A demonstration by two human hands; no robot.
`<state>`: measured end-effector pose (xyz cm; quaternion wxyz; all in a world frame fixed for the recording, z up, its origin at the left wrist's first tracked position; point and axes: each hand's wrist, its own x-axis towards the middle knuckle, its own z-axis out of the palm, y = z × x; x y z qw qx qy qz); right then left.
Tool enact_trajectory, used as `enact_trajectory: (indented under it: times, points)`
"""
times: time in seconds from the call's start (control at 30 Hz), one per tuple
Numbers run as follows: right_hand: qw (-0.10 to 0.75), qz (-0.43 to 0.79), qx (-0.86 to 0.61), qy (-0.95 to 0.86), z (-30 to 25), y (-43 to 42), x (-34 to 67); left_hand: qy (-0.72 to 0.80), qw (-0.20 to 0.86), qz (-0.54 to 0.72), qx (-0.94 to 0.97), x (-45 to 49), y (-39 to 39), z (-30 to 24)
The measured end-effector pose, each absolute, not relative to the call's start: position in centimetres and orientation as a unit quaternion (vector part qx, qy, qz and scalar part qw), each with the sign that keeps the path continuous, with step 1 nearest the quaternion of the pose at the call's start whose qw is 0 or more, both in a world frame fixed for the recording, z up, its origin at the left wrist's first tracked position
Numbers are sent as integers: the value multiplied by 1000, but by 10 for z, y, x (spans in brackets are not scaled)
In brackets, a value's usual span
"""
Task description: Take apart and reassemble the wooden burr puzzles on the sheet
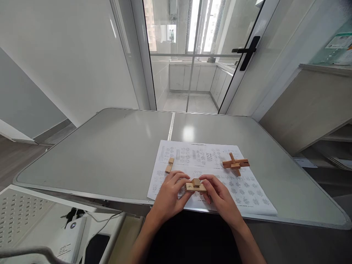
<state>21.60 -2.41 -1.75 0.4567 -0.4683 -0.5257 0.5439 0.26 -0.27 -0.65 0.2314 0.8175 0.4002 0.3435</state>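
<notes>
Blocks (190, 187) are pinched between left hand (170, 191) and right hand (220, 192), seemingly part-joined. Crossed bars (235, 166) are already interlocked; notched block (168, 169) is left unjoined on printed sheet (249, 190).

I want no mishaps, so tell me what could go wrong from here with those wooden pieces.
The wooden pieces held between the left hand and the right hand could drop if either grip loosens. The loose block lies just beyond the left hand and might get knocked. The paper reaches close to the near edge of the table, so leaning in might drag it.
</notes>
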Motion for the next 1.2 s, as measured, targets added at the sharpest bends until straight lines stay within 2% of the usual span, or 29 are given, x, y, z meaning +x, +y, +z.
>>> enact_trajectory:
  times: [0.7, 1.2]
  points:
    - [406, 528, -470, -579, -19, -28, 220, 406, 225, 338, 818, 2, -1, -9]
    - [467, 444, -453, -616, -22, -30, 214, 419, 253, 343, 802, 3, -1, -5]
